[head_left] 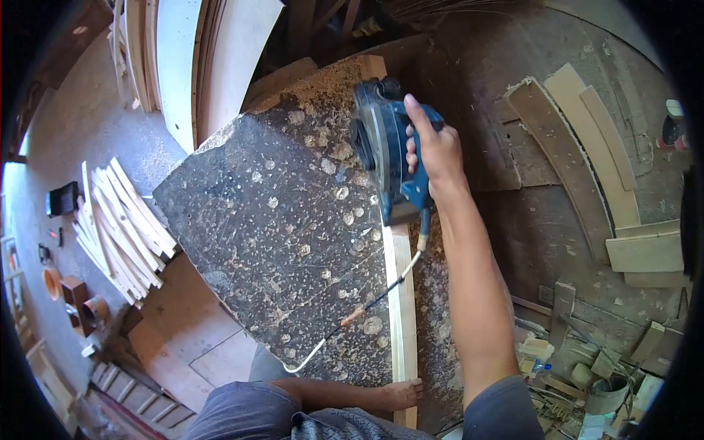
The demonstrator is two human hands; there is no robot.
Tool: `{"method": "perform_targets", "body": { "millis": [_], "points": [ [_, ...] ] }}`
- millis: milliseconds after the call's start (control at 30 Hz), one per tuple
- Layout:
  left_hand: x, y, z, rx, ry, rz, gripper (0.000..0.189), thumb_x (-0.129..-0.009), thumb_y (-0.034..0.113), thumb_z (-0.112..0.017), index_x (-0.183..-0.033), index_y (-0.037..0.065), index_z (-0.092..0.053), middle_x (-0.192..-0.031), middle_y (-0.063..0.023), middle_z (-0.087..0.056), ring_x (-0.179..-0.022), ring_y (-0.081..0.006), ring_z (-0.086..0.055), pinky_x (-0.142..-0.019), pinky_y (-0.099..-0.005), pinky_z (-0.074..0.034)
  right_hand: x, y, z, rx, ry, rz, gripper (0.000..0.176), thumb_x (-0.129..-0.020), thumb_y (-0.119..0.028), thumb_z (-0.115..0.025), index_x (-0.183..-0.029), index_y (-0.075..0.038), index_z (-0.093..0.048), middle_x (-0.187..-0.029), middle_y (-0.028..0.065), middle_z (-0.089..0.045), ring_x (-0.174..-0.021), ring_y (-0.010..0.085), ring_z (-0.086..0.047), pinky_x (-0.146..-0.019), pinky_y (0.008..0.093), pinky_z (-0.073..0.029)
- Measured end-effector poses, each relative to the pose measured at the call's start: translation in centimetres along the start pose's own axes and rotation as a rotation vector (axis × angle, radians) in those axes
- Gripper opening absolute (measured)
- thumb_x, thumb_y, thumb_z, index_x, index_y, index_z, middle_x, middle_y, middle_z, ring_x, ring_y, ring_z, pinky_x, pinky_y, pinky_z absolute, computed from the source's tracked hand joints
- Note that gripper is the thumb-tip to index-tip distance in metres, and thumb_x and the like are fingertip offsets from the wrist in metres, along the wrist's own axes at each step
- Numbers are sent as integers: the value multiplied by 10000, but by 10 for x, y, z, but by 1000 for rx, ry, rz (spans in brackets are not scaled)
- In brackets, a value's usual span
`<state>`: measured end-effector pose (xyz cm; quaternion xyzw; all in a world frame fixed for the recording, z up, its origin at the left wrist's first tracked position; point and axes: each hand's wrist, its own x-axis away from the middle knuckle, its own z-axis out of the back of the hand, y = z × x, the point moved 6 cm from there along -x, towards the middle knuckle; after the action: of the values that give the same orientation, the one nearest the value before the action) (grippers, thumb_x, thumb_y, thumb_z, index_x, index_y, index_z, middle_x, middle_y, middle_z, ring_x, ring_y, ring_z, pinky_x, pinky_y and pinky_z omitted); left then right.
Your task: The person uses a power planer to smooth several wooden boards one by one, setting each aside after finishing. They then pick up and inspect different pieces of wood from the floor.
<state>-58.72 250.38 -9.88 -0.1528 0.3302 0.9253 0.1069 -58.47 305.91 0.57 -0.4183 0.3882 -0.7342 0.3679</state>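
Note:
My right hand (442, 150) is wrapped around the handle of a blue electric hand planer (396, 158), its thumb over the top. The planer rests on a long, pale wooden strip (400, 308) that runs lengthwise along the workbench (293, 242). At the strip's near end, close to my body, my left hand (403, 394) grips the wood; its fingertips are partly hidden. From the planer's rear, a patched power cord (352, 317) trails over the bench toward my waist.
Wood shavings (323, 88) cover the bench's far end. Thin wooden strips (121, 227) lie piled on the left floor. Large curved panels (235, 59) stand at the back left. Curved boards (568, 147) lie to the right, with scrap wood and a bucket (607, 396) lower right.

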Motion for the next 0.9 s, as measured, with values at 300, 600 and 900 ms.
{"method": "perform_targets", "body": {
  "millis": [300,600,900],
  "points": [
    [7,-4,20,-20,121,-8,136,-842,198,-514,-904,149,-624,-912,-4,-581,-974,-184,-534,-988,-355,-332,-18,-11,-4,23,-36,11,628,-770,-632,-684,-681,-19,-577,-552,45,-540,-426,124,-530,-422,270,-444],
    [7,-4,30,10,-117,-48,336,-828,238,-597,-1137,105,-593,-1091,-27,-588,-1134,-219,-508,-1031,-386,-318,53,26,29,39,1,-90,538,-798,-538,-696,-681,-30,-563,-537,35,-533,-400,127,-516,-388,278,-430],
    [4,-6,28,-24,-202,-12,453,-794,314,-667,-1205,140,-585,-1162,-13,-584,-1156,-208,-494,-1079,-411,-280,142,65,70,-8,-10,-135,392,-855,-427,-676,-739,-78,-541,-560,8,-509,-412,104,-476,-374,267,-383]
  ]
}}
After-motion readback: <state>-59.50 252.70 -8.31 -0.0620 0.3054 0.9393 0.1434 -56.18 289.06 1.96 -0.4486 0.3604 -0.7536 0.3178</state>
